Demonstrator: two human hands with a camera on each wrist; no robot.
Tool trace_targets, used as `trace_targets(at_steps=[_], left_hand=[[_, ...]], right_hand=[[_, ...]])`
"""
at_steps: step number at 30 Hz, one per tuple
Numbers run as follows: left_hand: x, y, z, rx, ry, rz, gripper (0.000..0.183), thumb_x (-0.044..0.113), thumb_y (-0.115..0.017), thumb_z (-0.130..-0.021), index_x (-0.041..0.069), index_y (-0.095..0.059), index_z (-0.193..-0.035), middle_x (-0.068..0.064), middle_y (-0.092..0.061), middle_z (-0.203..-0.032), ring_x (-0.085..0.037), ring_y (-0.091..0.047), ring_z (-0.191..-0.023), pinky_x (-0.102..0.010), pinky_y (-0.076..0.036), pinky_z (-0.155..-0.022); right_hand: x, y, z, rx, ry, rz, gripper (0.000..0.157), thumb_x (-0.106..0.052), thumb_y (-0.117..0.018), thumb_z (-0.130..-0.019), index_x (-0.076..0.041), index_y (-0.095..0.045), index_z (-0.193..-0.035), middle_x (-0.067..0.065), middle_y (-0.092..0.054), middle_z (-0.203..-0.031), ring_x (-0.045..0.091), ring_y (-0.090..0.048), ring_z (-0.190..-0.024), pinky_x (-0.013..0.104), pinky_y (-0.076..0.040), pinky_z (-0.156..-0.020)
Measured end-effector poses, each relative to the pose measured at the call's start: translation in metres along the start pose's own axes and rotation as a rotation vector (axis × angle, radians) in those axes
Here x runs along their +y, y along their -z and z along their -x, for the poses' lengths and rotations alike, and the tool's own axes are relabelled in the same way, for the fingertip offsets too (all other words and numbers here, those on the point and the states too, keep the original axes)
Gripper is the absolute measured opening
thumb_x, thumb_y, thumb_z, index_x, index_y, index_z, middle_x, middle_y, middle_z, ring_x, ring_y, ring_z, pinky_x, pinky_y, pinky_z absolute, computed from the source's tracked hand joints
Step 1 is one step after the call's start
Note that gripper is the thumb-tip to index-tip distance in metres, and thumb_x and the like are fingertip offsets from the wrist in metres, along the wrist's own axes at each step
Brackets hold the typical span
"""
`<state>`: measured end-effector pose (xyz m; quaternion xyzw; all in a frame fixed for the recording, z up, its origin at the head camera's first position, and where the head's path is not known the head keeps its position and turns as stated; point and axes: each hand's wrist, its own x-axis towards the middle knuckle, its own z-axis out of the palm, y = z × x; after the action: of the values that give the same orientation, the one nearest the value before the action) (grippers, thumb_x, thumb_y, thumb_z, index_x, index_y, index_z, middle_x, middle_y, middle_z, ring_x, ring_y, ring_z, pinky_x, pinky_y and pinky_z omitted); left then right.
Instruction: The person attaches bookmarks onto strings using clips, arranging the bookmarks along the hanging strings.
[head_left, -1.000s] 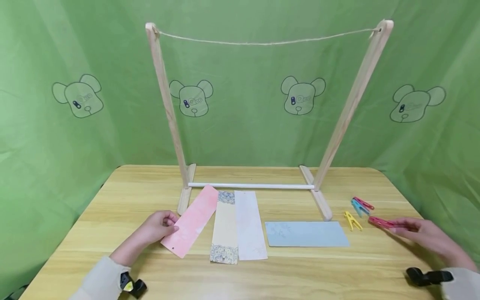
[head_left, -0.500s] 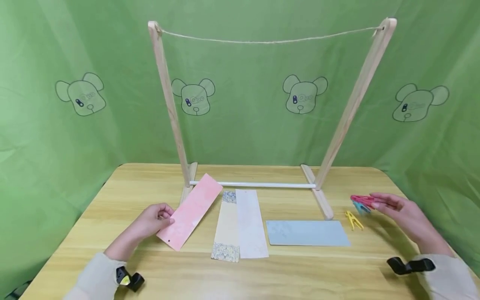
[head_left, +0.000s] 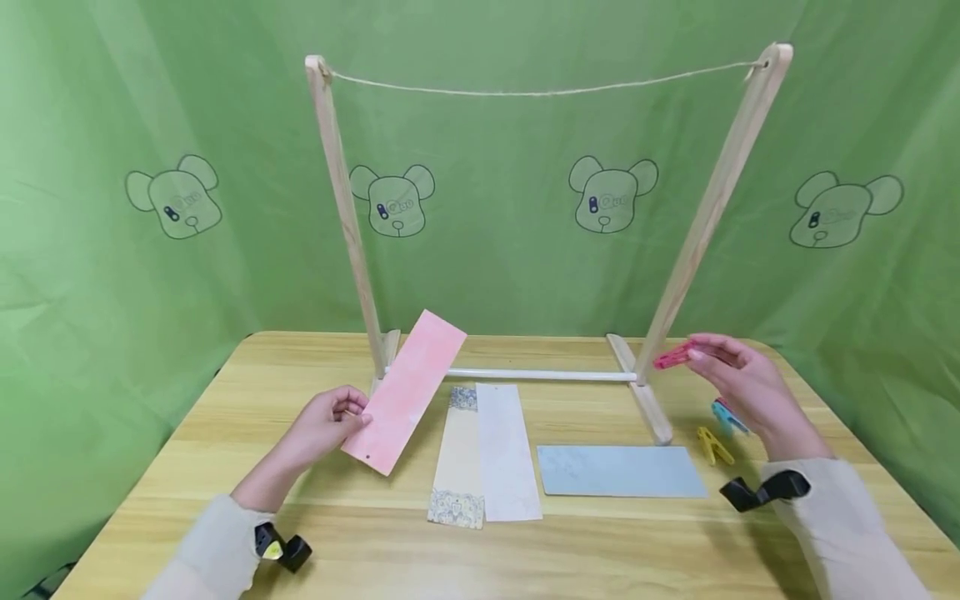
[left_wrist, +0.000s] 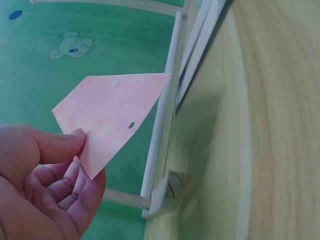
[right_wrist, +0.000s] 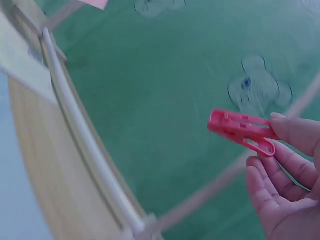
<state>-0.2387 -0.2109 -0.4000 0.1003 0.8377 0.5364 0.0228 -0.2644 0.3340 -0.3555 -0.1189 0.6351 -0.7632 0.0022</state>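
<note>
My left hand pinches the left long edge of a pink bookmark, held tilted above the table. A small hole near its lower end shows in the left wrist view. In my right hand is a red clothespin, gripped by its handle end between thumb and fingers, raised beside the frame's right post. Below that hand lie a blue clothespin and a yellow clothespin; a bit of another red one shows behind the blue.
A twine line spans the wooden frame's tops, with a white bar low between its feet. On the table lie a cream lace-patterned bookmark, a pale white one and a grey-blue one. A green curtain surrounds it.
My left hand has lifted the pink bookmark up off the table and a little right. My right hand has carried the red clothespin up and left, away from the other clothespins.
</note>
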Motion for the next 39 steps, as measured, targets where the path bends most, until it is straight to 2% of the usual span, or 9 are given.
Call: trace_targets(at_steps=[3, 6, 9, 12, 14, 18, 28, 39], left_hand=[[0.003, -0.003, -0.004, 0.025, -0.018, 0.022, 0.017, -0.003, -0.061, -0.086, -0.009, -0.055, -0.101, -0.010, -0.058, -0.086, -0.013, -0.052, -0.072, -0.019, -0.048, -0.058], [0.010, -0.006, -0.009, 0.056, -0.016, 0.038, 0.018, -0.003, -0.061, -0.086, -0.010, -0.055, -0.102, -0.010, -0.059, -0.087, -0.014, -0.053, -0.074, -0.018, -0.048, -0.060], [0.016, -0.009, -0.014, 0.081, -0.025, 0.073, 0.018, -0.004, -0.060, -0.087, -0.010, -0.055, -0.103, -0.011, -0.059, -0.087, -0.013, -0.054, -0.074, -0.018, -0.049, -0.061], [0.021, -0.011, -0.017, 0.102, -0.034, 0.121, 0.018, -0.004, -0.060, -0.087, -0.010, -0.054, -0.103, -0.010, -0.059, -0.087, -0.012, -0.055, -0.074, -0.017, -0.050, -0.062], [0.025, -0.012, -0.018, 0.112, -0.033, 0.150, 0.018, -0.004, -0.060, -0.087, -0.010, -0.054, -0.103, -0.009, -0.059, -0.087, -0.011, -0.055, -0.074, -0.018, -0.050, -0.062], [0.032, -0.013, -0.020, 0.131, -0.042, 0.186, 0.019, -0.004, -0.060, -0.087, -0.010, -0.054, -0.104, -0.008, -0.059, -0.088, -0.011, -0.055, -0.075, -0.018, -0.051, -0.062], [0.048, -0.012, -0.027, 0.155, -0.061, 0.262, 0.020, -0.001, -0.060, -0.088, -0.008, -0.052, -0.105, -0.006, -0.059, -0.089, -0.008, -0.055, -0.073, -0.018, -0.051, -0.062], [0.070, -0.011, -0.036, 0.191, -0.099, 0.284, 0.017, -0.003, -0.059, -0.088, -0.005, -0.053, -0.104, -0.007, -0.058, -0.089, -0.008, -0.055, -0.073, -0.019, -0.052, -0.061]], right_hand=[[-0.009, -0.018, -0.011, -0.006, 0.002, -0.008, 0.025, 0.003, -0.056, -0.091, -0.003, -0.058, -0.115, 0.003, -0.064, -0.102, 0.011, -0.064, -0.094, 0.021, -0.051, -0.087], [-0.018, -0.035, -0.022, 0.025, -0.017, -0.001, 0.025, 0.001, -0.060, -0.089, -0.005, -0.060, -0.114, 0.002, -0.063, -0.101, 0.011, -0.062, -0.092, 0.020, -0.051, -0.087], [-0.027, -0.048, -0.033, 0.013, -0.032, -0.121, 0.022, 0.005, -0.060, -0.088, -0.005, -0.063, -0.108, 0.003, -0.064, -0.097, 0.012, -0.063, -0.089, 0.019, -0.051, -0.086], [-0.035, -0.060, -0.045, -0.048, -0.041, -0.270, 0.023, 0.012, -0.055, -0.088, -0.003, -0.066, -0.101, 0.006, -0.066, -0.095, 0.014, -0.064, -0.088, 0.020, -0.051, -0.086], [-0.041, -0.068, -0.051, -0.070, -0.049, -0.301, 0.022, 0.012, -0.054, -0.088, -0.002, -0.066, -0.099, 0.007, -0.067, -0.095, 0.014, -0.065, -0.088, 0.019, -0.051, -0.086], [-0.054, -0.082, -0.060, -0.093, -0.056, -0.305, 0.021, 0.012, -0.056, -0.087, -0.002, -0.065, -0.100, 0.007, -0.065, -0.096, 0.016, -0.065, -0.089, 0.021, -0.051, -0.087], [-0.088, -0.124, -0.086, -0.080, -0.067, -0.172, 0.022, 0.005, -0.065, -0.084, -0.003, -0.062, -0.104, 0.007, -0.065, -0.097, 0.017, -0.065, -0.089, 0.025, -0.052, -0.087], [-0.118, -0.171, -0.107, -0.085, -0.047, -0.111, 0.028, 0.002, -0.072, -0.078, -0.002, -0.062, -0.104, 0.009, -0.065, -0.097, 0.017, -0.064, -0.090, 0.025, -0.051, -0.089]])
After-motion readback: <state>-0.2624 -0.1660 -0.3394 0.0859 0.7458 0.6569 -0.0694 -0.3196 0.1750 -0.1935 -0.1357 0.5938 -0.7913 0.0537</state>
